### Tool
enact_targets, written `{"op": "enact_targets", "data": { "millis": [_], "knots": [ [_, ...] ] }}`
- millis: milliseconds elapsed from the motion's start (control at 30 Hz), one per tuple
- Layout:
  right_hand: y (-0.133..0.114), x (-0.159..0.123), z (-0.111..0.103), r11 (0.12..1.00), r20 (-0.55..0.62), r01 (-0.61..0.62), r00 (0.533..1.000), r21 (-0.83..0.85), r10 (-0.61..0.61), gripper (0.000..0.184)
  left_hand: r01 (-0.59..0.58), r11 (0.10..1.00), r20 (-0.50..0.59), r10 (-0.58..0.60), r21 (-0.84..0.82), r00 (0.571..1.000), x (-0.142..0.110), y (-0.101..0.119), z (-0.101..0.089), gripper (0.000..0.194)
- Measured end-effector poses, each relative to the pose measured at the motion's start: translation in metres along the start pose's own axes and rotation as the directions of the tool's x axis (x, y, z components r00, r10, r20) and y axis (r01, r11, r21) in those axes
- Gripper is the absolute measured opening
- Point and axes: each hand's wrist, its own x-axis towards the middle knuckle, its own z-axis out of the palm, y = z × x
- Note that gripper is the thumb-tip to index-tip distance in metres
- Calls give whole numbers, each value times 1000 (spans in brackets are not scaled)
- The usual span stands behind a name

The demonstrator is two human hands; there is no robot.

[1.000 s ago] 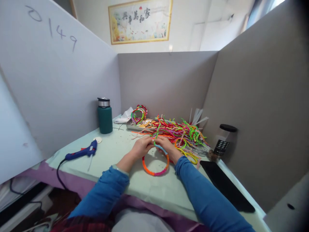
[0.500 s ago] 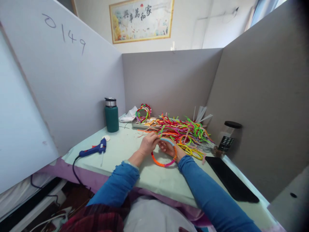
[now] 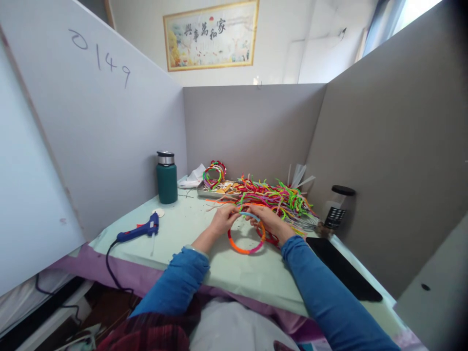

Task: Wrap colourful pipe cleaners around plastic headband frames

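A hoop wrapped in fuzzy pipe cleaner (image 3: 239, 250) stands nearly upright above the table, banded orange, magenta and light blue. My left hand (image 3: 222, 219) pinches its upper left, where a green pipe cleaner end (image 3: 241, 201) sticks up. At the upper right, the fingers of my right hand (image 3: 269, 222) are closed round the light blue stretch; the fingertips are partly hidden behind the hoop. Beyond both hands spreads a tangled heap of colourful pipe cleaners (image 3: 270, 192). Red loops (image 3: 272, 238) lie on the table under my right hand.
To the left are a blue glue gun (image 3: 141, 230) with its cord, a white disc (image 3: 158, 213) and a green bottle (image 3: 167, 180). Finished-looking hoops (image 3: 214, 174) rest on a metal tray (image 3: 206, 193). At right stand a black-lidded jar (image 3: 338, 207) and a flat black object (image 3: 343, 268).
The green strand, upright at first, has swung round near the hoop's top. My right hand dipped behind the hoop, then rose to its upper right. My left hand stays at the upper left.
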Motion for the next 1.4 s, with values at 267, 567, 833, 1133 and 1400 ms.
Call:
{"op": "enact_targets", "data": {
  "millis": [267,567,833,1133,1400],
  "knots": [
    [-2,-4,23,870,6,262,958,-418,-286,11,347,910,167,-315,-228,934,-3,-3,6,12],
    [10,-1,22,785,-20,358,905,-505,-425,15,448,768,213,-395,-457,894,2,-1,6,17],
    [9,1,30,518,1,401,792,-755,-611,11,449,812,104,-444,-372,890,3,-6,8,19],
    [14,4,27,576,-35,361,826,-733,-562,10,494,670,190,-475,-554,859,3,-2,7,30],
    [15,1,33,518,-9,369,808,-772,-589,13,455,802,39,-478,-388,877,4,-6,10,20]
  ]
}}
